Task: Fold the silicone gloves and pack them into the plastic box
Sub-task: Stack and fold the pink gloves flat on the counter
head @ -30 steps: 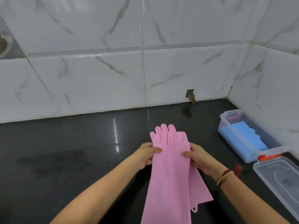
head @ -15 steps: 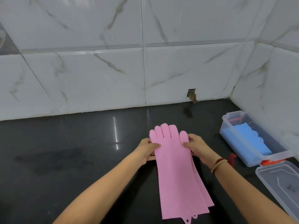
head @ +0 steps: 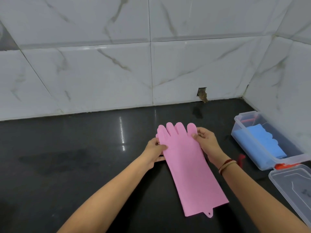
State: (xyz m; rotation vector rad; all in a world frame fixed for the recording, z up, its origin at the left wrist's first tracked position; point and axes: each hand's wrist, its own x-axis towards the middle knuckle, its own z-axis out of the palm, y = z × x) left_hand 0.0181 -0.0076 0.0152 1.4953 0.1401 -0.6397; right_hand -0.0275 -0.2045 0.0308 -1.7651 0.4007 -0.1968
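Observation:
The pink silicone gloves (head: pixel 188 167) lie stacked one on the other, flat on the black counter (head: pixel 75 165), fingers pointing toward the wall and cuffs toward me. My left hand (head: pixel 155 153) pinches their left edge near the thumb. My right hand (head: pixel 206 142) grips the right edge just below the little finger. The clear plastic box (head: pixel 242 140) stands open at the right against the side wall, and blue folded gloves (head: pixel 264 142) lie inside it.
The box's clear lid (head: pixel 292 187) lies on the counter in front of the box, near the right edge, with red latches (head: pixel 284 165) between them. Marble-tiled walls (head: pixel 151 64) close the counter at the back and right. A small hole (head: pixel 202 94) breaks the back wall's base.
The two pink gloves have been slid into line, so the lower one no longer sticks out to the right. Both hands moved up toward the fingers, and the pair now lies flat.

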